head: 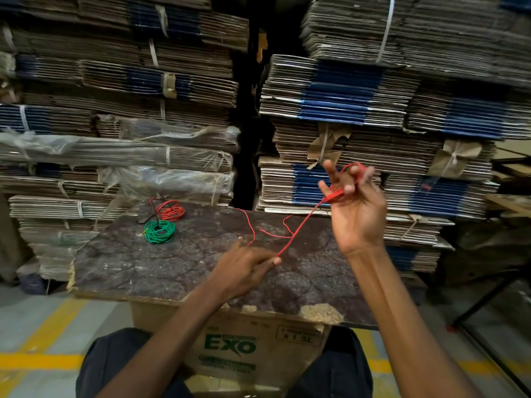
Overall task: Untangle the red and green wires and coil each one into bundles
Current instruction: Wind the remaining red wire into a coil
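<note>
Red wire (298, 229) taut between pinching left hand (244, 268) and loop-wound right hand (355, 208), above board (143, 262) edge.

I see a worktop (161, 268) of dark laminated chipboard, mottled and scuffed, with a low sheen; its near edge is chipped to raw, crumbly wood fibre. Under it is a matt brown cardboard box (258, 349) with green print. The red wire (298, 228) has smooth plastic insulation, as do the red coil (172, 211) and the green coil (159, 231), slightly glossy. Behind, flattened cardboard stacks (359, 90) look rough and corrugated, some wrapped in crinkled clear plastic film (172, 179). The floor (43, 326) is smooth grey with worn yellow paint.
</note>
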{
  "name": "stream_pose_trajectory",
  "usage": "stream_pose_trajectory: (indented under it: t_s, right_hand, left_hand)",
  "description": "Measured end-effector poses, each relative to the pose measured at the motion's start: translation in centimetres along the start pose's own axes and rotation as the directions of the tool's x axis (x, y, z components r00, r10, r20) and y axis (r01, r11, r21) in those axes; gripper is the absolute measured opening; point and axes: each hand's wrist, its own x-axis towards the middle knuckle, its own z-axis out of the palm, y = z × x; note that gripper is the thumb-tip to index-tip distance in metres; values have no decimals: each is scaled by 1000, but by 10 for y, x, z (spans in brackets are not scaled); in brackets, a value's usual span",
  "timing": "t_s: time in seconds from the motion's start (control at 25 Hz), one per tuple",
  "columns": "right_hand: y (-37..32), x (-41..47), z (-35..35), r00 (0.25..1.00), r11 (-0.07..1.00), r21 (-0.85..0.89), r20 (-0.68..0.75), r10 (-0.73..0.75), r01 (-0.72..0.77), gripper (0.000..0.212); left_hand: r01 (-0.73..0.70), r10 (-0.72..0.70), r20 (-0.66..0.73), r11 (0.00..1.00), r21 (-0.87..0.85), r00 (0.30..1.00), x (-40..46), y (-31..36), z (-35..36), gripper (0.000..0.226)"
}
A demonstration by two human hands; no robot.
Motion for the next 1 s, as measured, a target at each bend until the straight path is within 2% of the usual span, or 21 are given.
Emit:
stream_pose_trajectory:
  t_s: [0.08, 0.12, 0.16, 0.24, 0.36, 0.4, 0.48, 0.56, 0.6, 0.68, 0.76, 0.88, 1.0]
  right_hand:
    - [17, 10, -8, 993, 946, -303, 10, -115, 113, 30]
    - [24, 14, -14, 986, 860, -484, 49, -159, 163, 30]
    - [29, 17, -20, 978, 735, -647, 112, -175, 205, 29]
    - [36, 20, -36, 964, 424, -866, 247, -98, 264, 28]
    - [39, 18, -60, 917, -36, -924, 371, 145, 380, 30]
    - [39, 15, -64, 902, -125, -910, 361, 236, 397, 30]
    - [35, 1, -64, 860, -197, -895, 294, 416, 401, 29]
    - [30, -17, -62, 801, -173, -910, 226, 554, 377, 29]
    - [27, -27, -62, 771, -113, -941, 188, 608, 318, 30]
    - [22, -45, -61, 693, 85, -987, 154, 704, 133, 37]
    - [13, -58, -61, 638, 308, -950, 205, 743, -54, 38]
    - [-6, -68, -62, 656, 575, -752, 262, 708, -321, 35]
    - [-22, -72, -62, 724, 758, -511, 327, 607, -405, 28]
  left_hand:
    - [-80, 73, 86, 993, 91, 994, -3, 11, 7, 50]
    - [-105, 94, 99, 988, 116, 991, -4, 13, 10, 52]
    - [-114, 104, 90, 986, 125, 991, -5, 14, 11, 52]
    - [-116, 115, 11, 990, 82, 993, -8, 10, 8, 43]
    - [-67, 74, -145, 997, 48, 987, -10, 3, -6, 35]
    - [-48, 58, -195, 997, 53, 979, -11, 0, -12, 34]
    - [-36, 55, -277, 997, 73, 959, -11, -5, -23, 35]
    - [-32, 65, -331, 994, 102, 941, -9, -9, -29, 36]
    - [-19, 57, -352, 994, 112, 934, -7, -10, -32, 37]
    - [27, 16, -386, 994, 104, 922, -2, -10, -35, 40]
    - [52, -29, -380, 997, 50, 924, 4, -9, -33, 43]
    - [40, -85, -329, 989, -140, 940, 10, -5, -26, 38]
    - [71, -132, -252, 969, -235, 959, 14, -4, -17, 35]
